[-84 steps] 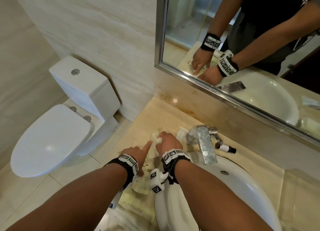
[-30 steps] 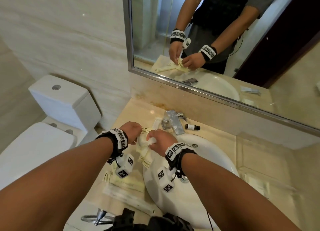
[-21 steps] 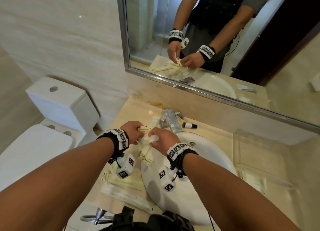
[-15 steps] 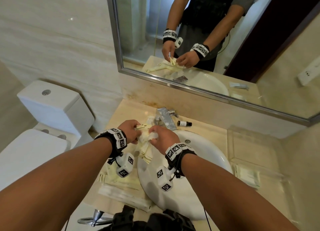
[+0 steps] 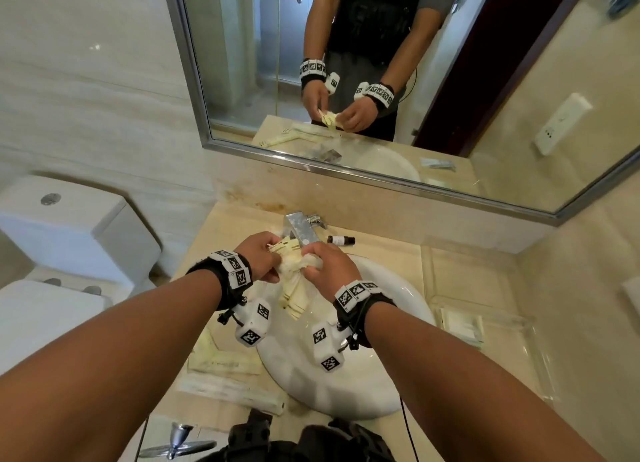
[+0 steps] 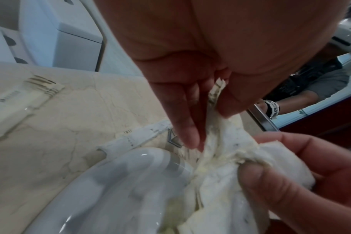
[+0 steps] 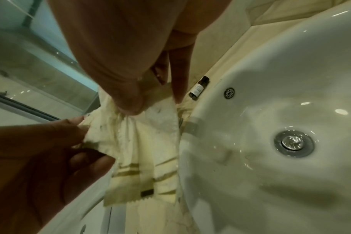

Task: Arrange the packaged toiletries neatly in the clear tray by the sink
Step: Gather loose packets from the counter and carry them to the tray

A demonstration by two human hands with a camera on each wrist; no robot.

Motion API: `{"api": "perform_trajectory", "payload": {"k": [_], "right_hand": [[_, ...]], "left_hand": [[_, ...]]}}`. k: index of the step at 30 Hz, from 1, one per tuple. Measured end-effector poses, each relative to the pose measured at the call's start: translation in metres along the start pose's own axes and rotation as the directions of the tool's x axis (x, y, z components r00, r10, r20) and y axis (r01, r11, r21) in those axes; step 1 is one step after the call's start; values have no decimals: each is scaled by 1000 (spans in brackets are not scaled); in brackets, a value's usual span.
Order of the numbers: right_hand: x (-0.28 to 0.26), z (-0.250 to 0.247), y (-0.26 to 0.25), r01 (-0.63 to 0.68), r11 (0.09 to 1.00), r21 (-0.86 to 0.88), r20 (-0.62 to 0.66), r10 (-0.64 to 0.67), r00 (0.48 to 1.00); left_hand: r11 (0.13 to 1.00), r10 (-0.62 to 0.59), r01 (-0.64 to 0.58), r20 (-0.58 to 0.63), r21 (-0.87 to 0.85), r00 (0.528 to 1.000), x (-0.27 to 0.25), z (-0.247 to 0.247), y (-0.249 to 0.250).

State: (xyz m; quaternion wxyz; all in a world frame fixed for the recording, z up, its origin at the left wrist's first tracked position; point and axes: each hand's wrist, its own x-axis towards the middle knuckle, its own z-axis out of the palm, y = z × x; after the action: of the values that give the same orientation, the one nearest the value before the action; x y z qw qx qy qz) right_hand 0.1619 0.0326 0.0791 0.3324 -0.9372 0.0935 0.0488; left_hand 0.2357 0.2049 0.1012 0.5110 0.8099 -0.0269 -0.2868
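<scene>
Both hands, left hand (image 5: 258, 257) and right hand (image 5: 330, 265), clamp the crumpled bunch of cream sachets (image 5: 298, 274) (held over the white basin (image 5: 398, 309)), so loose ones may slip in.

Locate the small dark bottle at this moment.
In the head view the small dark bottle lies on its side on the counter behind the sink, just right of the faucet; neither hand touches it.
</scene>
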Motion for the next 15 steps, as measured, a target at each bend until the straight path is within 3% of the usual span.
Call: {"api": "perform_trajectory", "payload": {"k": [4, 8, 11, 15], "right_hand": [[-5, -5, 7, -104, 975, 196, -92, 124, 988], [-9, -16, 14, -181, 820, 544, -161, 313, 936], [-8, -23, 9, -161, 650, 742, -170, 415, 894], [-7, -26, 10, -155, 597, 787, -215, 501, 839]], "left_hand": [[1000, 1, -1, -60, -8, 998, -5, 1, 2], [1000, 14, -16, -106, -19, 994, -7, -2, 2], [995, 10, -17, -61, -100, 998, -6, 5, 9], [963, 24, -7, 60, -270, 998, -9, 29, 24]]}}
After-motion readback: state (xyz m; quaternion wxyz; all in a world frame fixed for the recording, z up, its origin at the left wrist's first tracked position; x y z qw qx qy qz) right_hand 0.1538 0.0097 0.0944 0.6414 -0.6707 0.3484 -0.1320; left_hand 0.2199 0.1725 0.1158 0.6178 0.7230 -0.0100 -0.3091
